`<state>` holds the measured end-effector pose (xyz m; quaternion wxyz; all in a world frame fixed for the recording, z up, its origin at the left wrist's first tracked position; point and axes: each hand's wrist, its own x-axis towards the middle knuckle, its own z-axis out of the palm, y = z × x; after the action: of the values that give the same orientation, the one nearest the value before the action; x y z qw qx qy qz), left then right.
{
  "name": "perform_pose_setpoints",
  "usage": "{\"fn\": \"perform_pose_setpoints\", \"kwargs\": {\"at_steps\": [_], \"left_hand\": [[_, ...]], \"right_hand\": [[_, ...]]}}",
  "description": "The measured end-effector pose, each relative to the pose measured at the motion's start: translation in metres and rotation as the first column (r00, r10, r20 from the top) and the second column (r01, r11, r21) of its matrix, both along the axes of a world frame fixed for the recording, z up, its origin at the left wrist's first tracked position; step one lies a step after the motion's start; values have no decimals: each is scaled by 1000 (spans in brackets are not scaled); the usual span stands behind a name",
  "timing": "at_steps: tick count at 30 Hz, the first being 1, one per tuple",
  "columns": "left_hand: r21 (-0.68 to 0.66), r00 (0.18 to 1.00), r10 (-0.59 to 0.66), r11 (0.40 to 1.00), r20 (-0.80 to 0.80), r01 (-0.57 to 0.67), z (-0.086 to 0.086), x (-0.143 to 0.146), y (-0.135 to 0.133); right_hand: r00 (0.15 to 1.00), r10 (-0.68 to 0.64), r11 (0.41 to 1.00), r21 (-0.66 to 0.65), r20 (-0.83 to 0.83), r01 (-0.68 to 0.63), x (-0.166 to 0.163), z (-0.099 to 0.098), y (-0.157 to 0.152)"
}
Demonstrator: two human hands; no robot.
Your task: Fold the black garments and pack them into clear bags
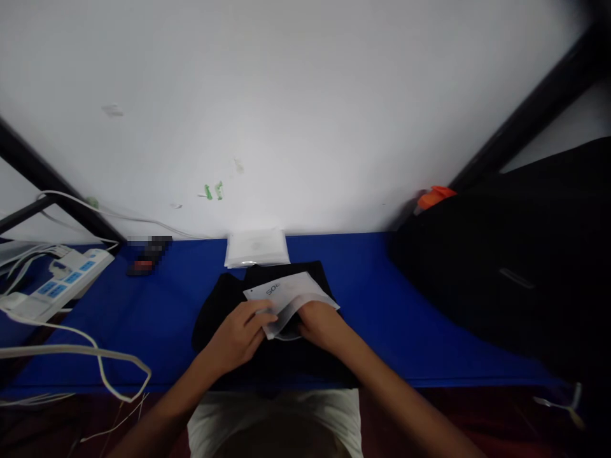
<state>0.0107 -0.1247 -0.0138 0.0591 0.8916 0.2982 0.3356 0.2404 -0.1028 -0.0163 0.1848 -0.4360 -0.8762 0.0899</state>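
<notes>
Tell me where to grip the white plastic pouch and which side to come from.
I'd pinch the white plastic pouch by its left edge, beside the open mouth, coming from the left: that edge is thin, and the mouth gapes toward the person. The left hand appears to grip there; the right hand reaches into the mouth.

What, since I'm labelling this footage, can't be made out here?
All in the head view:
- Right hand: fingertips hidden by the white pouch.
- Pouch lettering: too small and blurred to read surely.
- Dark object: pixelated.
- Large black item: cut off by the right edge.
</notes>
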Motion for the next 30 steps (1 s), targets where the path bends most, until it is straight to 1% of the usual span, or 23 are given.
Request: {"fn": "perform_pose_setpoints", "kwargs": {"at_steps": [1,2,3,5,6,8,12,14,16,18,22,25,30], "left_hand": [[35,996,23,999,83,-26,0,-2,0],[58,988,38,997,148,-47,1,-3,0],[69,980,46,996,193,-61,3,-4,0],[80,967,53,994,248,-75,7,-1,0],[84,963,49,994,265,-74,9,2,-1],[92,954,32,994,298,-62,10,8,-2],[44,937,45,997,346,-64,5,18,-6],[34,936,47,997,348,-63,4,18,-7],[48,931,58,996,361,-81,5,13,-7],[82,916,88,988,391,-129,7,5,-6],[145,888,149,962,436,-233,12,-12,-4],[162,887,152,956,435,-243,13,-17,-5],[157,879,163,954,448,-257,17,-15,-10]], "right_hand": [[999,20,1000,18,-27,-20,2,6,-2],[996,48,997,67,-78,-43,2,12,-5],[986,86,987,145,-144,-65,1,18,-9],[951,175,938,337,-256,-82,-5,28,-18],[937,213,908,410,-276,-86,-10,31,-22],[931,257,869,484,-260,-105,-20,34,-26],[922,311,854,493,-230,-165,-30,28,-22],[913,343,850,486,-219,-203,-25,24,-17],[912,351,844,494,-214,-208,-14,22,-11],[926,315,846,504,-210,-174,2,19,-3],[958,191,866,496,-213,-63,35,9,8],[965,143,874,486,-220,-18,50,1,8],[960,129,869,494,-250,11,60,-10,6]]}}
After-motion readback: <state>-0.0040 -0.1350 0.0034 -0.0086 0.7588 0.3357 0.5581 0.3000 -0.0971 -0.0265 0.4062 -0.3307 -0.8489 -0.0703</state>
